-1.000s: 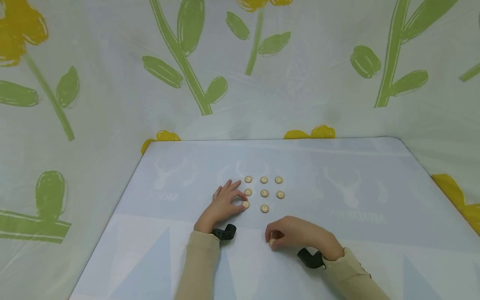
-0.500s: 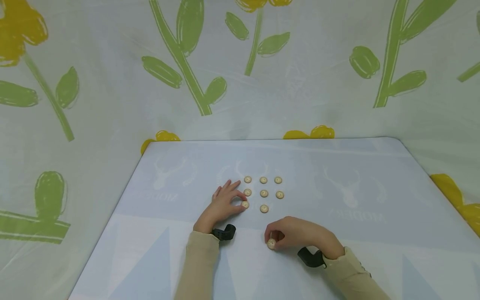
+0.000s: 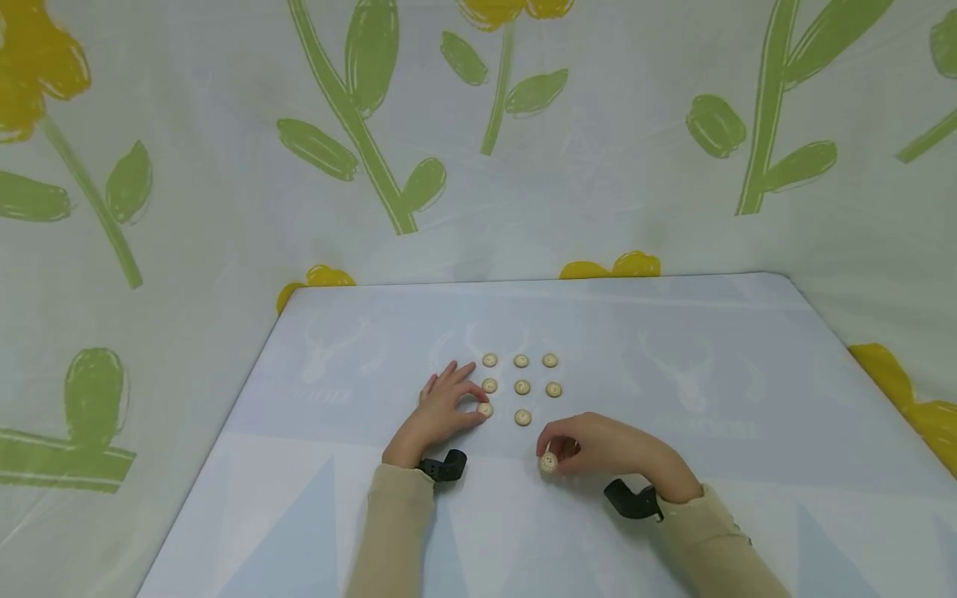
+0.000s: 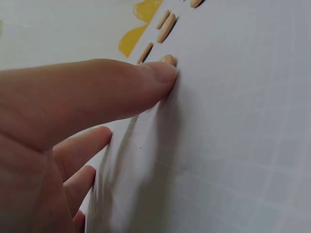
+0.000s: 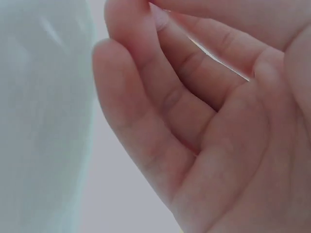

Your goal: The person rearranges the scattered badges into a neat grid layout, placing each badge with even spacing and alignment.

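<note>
Small round beige wooden buttons lie in rows on the table; one is the middle button (image 3: pixel 522 387). My left hand (image 3: pixel 441 413) rests at the left of the rows and pinches the front-left button (image 3: pixel 485 410) between thumb and index finger, its other fingers spread on the table. In the left wrist view the thumb (image 4: pixel 121 87) covers most of that button (image 4: pixel 168 59). My right hand (image 3: pixel 609 448), in front of the rows, pinches another button (image 3: pixel 549 463) tilted with its face toward me. In the right wrist view the right hand's curled fingers (image 5: pixel 170 97) hide it.
The pale table (image 3: pixel 299 515) has a straight back edge and bluish printed shapes. Behind it hangs a white curtain (image 3: pixel 598 183) with green and yellow flowers. A front-middle button (image 3: pixel 522 418) lies between my hands. Each wrist wears a black camera mount (image 3: pixel 634 499).
My right hand has moved away from me, toward the rows, with its button, which has turned to face me more. The left hand keeps its pinch in place. The head view has shifted slightly.
</note>
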Tool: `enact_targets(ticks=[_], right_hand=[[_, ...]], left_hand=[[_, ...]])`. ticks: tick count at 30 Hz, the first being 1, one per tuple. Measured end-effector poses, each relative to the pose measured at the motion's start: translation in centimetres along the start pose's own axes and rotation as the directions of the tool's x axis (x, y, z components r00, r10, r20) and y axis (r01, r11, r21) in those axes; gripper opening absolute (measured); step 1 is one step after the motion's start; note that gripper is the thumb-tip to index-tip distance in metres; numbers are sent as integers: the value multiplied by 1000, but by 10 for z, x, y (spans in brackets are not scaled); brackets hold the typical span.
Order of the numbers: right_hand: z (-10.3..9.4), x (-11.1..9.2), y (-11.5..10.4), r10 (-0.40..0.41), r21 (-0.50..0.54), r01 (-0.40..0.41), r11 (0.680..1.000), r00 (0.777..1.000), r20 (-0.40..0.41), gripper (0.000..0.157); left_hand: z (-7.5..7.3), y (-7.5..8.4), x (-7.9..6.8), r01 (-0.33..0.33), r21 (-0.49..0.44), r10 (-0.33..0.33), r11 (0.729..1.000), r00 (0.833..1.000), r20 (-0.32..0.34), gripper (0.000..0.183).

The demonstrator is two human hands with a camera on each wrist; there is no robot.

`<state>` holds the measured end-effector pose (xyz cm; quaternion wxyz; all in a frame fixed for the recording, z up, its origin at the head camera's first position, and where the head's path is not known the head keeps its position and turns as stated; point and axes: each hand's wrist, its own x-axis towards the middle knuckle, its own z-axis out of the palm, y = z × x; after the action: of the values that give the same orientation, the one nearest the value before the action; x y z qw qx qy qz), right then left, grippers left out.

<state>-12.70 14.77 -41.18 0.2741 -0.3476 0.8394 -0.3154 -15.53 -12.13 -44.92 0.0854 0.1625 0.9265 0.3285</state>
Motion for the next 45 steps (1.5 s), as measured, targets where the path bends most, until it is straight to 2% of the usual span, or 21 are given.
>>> enact_targets(ticks=[6,11,15,20,24,28,37,45], right_hand=[[-9,-3,9,45,-10,-47,999,988,-144,21],[-12,-2,19,75,-4,-79,997,956,-285,22],[-13,0,23,122,36,-116,993,928,-353,21],[-11,3,28,155,77,-135,988,906,-394,20],[-8,7,33,170,116,-133,984,896,-410,19],[-3,11,36,208,138,-164,977,886,-415,19],[7,15,35,223,86,-207,974,862,-455,20],[8,18,34,216,53,-217,975,854,-473,19]], left_hand=[[1,-2,-1,-4,-8,4,1000,1000,0,12],[0,-2,-1,-8,-10,8,1000,1000,-3,12],[0,-1,0,-17,-11,17,1000,1000,-7,12],[0,-2,0,-17,-14,17,1000,1000,-8,12],[0,-2,0,-14,-13,14,1000,1000,-9,12],[0,-2,0,-14,-15,14,1000,1000,-9,12],[2,-2,1,-1,-5,1,1000,1000,3,12],[0,-3,1,-2,-3,2,1000,1000,-4,12]])
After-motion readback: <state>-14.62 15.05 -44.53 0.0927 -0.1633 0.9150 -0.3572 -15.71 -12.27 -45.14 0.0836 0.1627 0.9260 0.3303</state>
